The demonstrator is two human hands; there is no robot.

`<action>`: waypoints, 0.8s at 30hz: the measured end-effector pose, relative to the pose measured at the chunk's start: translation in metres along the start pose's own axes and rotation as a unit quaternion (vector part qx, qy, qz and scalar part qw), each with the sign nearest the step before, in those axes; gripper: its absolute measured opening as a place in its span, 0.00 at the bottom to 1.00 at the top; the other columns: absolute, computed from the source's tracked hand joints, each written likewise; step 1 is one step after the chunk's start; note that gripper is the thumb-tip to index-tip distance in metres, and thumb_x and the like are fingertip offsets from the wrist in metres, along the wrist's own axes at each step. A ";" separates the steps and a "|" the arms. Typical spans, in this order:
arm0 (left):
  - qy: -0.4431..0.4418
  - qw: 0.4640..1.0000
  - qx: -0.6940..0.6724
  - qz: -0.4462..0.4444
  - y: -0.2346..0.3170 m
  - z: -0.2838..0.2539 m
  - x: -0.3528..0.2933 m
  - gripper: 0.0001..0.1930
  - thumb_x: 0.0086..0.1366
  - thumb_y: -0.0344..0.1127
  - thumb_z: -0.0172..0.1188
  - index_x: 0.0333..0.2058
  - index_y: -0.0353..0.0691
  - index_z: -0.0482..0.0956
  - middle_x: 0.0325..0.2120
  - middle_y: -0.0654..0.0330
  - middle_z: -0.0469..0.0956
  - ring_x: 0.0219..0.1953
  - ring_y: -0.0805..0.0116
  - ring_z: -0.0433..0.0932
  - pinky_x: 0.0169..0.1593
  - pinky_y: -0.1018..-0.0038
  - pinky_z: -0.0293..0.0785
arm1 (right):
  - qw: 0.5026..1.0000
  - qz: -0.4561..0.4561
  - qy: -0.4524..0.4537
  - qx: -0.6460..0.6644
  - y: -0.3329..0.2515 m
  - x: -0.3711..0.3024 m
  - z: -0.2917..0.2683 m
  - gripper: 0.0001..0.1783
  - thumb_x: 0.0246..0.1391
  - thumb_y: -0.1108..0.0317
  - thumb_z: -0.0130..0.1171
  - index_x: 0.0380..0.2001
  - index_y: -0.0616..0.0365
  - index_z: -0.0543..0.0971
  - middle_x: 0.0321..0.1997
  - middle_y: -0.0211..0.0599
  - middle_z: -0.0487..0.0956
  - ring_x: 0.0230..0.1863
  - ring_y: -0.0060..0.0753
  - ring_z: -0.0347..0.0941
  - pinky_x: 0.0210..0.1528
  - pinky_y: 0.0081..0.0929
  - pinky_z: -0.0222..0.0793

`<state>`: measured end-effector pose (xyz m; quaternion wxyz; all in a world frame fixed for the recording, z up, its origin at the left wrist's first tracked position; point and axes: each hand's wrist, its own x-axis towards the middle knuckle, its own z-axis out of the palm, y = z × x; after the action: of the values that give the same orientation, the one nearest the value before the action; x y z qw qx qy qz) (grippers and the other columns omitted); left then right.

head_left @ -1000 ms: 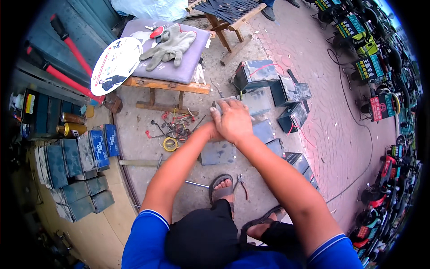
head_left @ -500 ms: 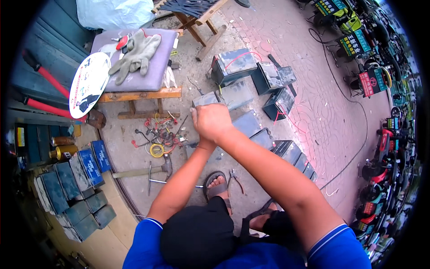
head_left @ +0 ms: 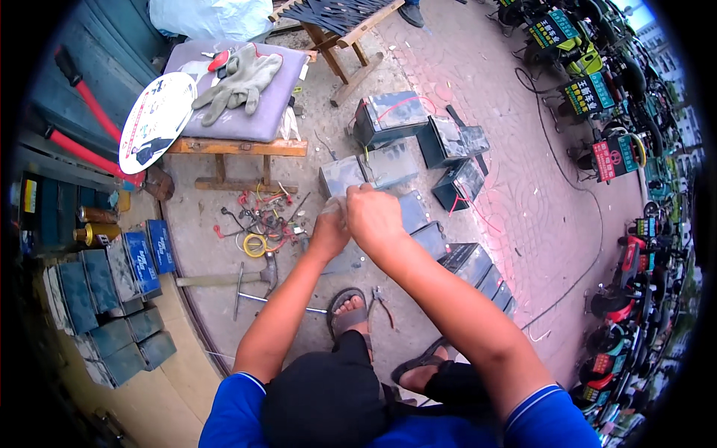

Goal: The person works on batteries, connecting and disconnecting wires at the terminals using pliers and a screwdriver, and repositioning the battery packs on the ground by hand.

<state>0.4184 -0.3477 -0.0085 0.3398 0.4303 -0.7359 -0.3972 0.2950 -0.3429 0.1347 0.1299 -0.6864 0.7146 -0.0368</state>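
Note:
Both hands meet in front of me, low over a group of dusty grey batteries. My left hand (head_left: 329, 230) is closed, its fingers up against the right one. Beside it, my right hand (head_left: 373, 215) is curled with the fingertips tucked in. What they hold between them, if anything, is hidden. Just beyond the hands lie a small grey battery (head_left: 341, 177) and a flatter one (head_left: 393, 165). More batteries (head_left: 412, 211) show partly behind my right hand. Left of my left hand is a tangle of cut wires (head_left: 270, 218) with a yellow ring (head_left: 255, 245).
A hammer (head_left: 224, 281), a T-handled wrench (head_left: 287, 303) and pliers (head_left: 383, 306) lie near my feet. Gloves (head_left: 240, 84) rest on a cushioned stool (head_left: 237, 146). Dark batteries (head_left: 390, 117) stand farther off, more (head_left: 478, 270) at right. Stacked batteries (head_left: 119, 340) sit left; parked scooters (head_left: 631, 265) line the right.
My hands were overlapped, the right covering the left; now they sit side by side, slightly lower, with more of the left hand showing. The whole view has shifted a little.

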 end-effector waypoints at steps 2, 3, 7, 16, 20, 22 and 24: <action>-0.013 1.000 0.016 -0.024 0.004 0.003 0.001 0.12 0.64 0.36 0.61 0.42 0.35 0.80 0.32 0.45 0.83 0.39 0.37 0.82 0.42 0.51 0.78 | 0.995 -0.103 -0.004 0.002 0.018 -0.001 0.007 0.14 0.59 0.63 0.60 0.44 0.58 0.81 0.39 0.49 0.82 0.37 0.54 0.83 0.39 0.47 0.80; -0.026 0.998 0.038 -0.050 0.006 0.005 0.002 0.10 0.64 0.36 0.61 0.40 0.35 0.81 0.29 0.47 0.82 0.36 0.36 0.81 0.41 0.51 0.77 | 0.995 -0.101 -0.003 -0.001 0.024 -0.004 0.011 0.14 0.59 0.63 0.60 0.44 0.58 0.81 0.39 0.49 0.82 0.37 0.54 0.83 0.39 0.47 0.80; 0.076 0.993 0.093 0.010 0.014 0.006 0.014 0.08 0.64 0.35 0.61 0.35 0.36 0.83 0.29 0.46 0.82 0.35 0.36 0.81 0.41 0.52 0.78 | 0.985 -0.138 0.099 0.037 0.022 -0.008 0.008 0.16 0.59 0.66 0.58 0.49 0.57 0.80 0.39 0.50 0.82 0.35 0.55 0.83 0.37 0.48 0.80; 0.011 0.987 0.153 -0.045 0.007 0.005 0.006 0.07 0.63 0.34 0.62 0.35 0.36 0.83 0.31 0.45 0.83 0.36 0.36 0.81 0.42 0.52 0.78 | 0.994 -0.101 0.033 0.004 0.021 -0.011 0.004 0.13 0.60 0.63 0.57 0.46 0.57 0.79 0.37 0.47 0.82 0.33 0.51 0.84 0.33 0.44 0.80; 0.021 0.999 0.032 -0.032 0.013 0.004 0.004 0.08 0.60 0.35 0.65 0.32 0.36 0.83 0.32 0.44 0.83 0.37 0.37 0.82 0.40 0.53 0.79 | 0.991 -0.113 0.068 -0.003 0.019 -0.014 0.004 0.09 0.58 0.65 0.57 0.40 0.57 0.79 0.36 0.46 0.82 0.32 0.47 0.85 0.31 0.41 0.81; 0.007 0.996 0.053 -0.066 0.008 0.003 0.002 0.09 0.60 0.36 0.65 0.32 0.36 0.83 0.33 0.44 0.83 0.38 0.38 0.82 0.40 0.53 0.79 | 0.991 -0.113 0.063 0.023 0.018 -0.017 0.005 0.13 0.60 0.62 0.59 0.44 0.56 0.79 0.36 0.47 0.82 0.32 0.51 0.84 0.32 0.45 0.80; 0.013 0.990 0.127 -0.061 0.003 0.000 0.003 0.11 0.60 0.37 0.66 0.36 0.34 0.82 0.35 0.43 0.83 0.39 0.37 0.82 0.40 0.52 0.79 | 0.990 -0.116 0.056 0.049 0.016 -0.016 0.008 0.16 0.61 0.58 0.60 0.48 0.56 0.80 0.37 0.48 0.81 0.32 0.55 0.83 0.33 0.48 0.79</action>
<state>0.4157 -0.3498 -0.0056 0.2674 0.5190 -0.7482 -0.3152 0.2812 -0.3252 0.1256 0.1175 -0.7542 0.6338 -0.1250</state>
